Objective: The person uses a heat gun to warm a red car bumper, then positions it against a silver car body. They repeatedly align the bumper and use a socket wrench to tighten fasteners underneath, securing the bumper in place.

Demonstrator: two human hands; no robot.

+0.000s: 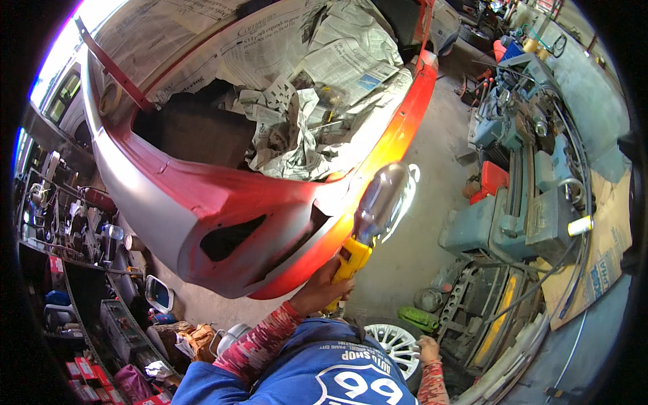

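Left hand (325, 287) is raised, fingers wrapped round a yellow-handled work light (370, 226) right by the red-and-grey car body (250, 202). Right hand (426, 349) is down low near the wheel (391, 343), can't tell its grip. Crumpled newspaper (290, 138) sits in the body's opening (192, 138).

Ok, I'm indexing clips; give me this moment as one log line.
left hand: grips yellow-handled lamp; right hand: nothing visibly held; ahead: partly red car body
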